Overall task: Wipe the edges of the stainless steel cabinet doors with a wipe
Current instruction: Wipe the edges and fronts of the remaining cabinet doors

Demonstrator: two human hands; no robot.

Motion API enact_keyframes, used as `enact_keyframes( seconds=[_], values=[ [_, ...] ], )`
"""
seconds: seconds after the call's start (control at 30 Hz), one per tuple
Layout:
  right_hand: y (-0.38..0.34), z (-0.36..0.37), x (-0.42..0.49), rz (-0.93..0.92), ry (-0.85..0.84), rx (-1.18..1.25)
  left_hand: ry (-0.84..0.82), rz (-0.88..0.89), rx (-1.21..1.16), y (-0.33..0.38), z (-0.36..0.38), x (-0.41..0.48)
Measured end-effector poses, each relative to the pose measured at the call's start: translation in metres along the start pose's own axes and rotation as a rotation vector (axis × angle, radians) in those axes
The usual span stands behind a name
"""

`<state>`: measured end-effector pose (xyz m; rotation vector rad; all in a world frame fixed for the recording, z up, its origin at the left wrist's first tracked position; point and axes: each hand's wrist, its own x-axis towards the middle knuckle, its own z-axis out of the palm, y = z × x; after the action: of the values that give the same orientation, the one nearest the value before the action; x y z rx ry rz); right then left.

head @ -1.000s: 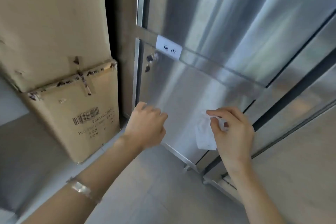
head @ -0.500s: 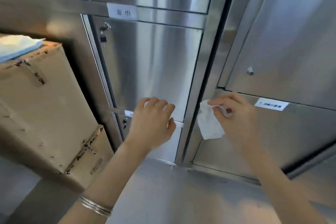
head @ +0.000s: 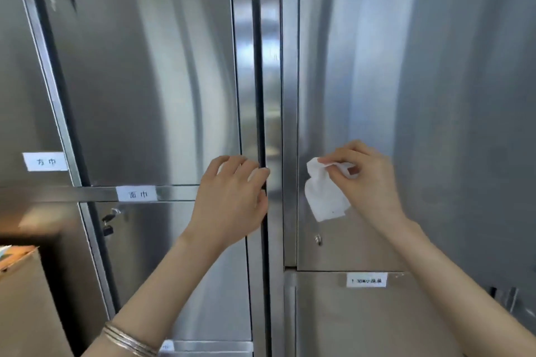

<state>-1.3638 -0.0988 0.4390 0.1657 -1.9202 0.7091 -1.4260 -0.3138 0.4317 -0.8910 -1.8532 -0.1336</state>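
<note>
Stainless steel cabinet doors fill the head view. A tall left door [head: 145, 66] and a right door [head: 348, 66] meet at a dark vertical gap [head: 262, 81]. My right hand [head: 365, 180] pinches a crumpled white wipe [head: 323, 197], which hangs in front of the right door's left edge. My left hand [head: 232, 200] is raised at the right edge of the left door, its fingers loosely curled beside the gap and holding nothing. Whether its fingertips touch the metal is unclear.
White paper labels [head: 136, 193] sit on the crossbars between doors. Small padlocks [head: 108, 222] hang at the left doors' edges, and a small latch [head: 318, 239] sits low on the right door. A cardboard box [head: 26, 298] stands at the lower left.
The view has swung upward from the floor and low doors to the taller doors. Both hands rose with it; the right hand still pinches the wipe.
</note>
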Motion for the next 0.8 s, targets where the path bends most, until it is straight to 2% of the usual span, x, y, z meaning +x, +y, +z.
enact_keyframes(
  seconds=[0.47,0.8],
  values=[
    [0.040,0.038,0.153,-0.099,0.017,0.163,0.082,0.046,0.120,-0.052,0.069,0.103],
    [0.064,0.071,0.239,-0.256,0.237,-0.009,0.146,0.137,0.042,-0.113,0.108,0.191]
  ],
)
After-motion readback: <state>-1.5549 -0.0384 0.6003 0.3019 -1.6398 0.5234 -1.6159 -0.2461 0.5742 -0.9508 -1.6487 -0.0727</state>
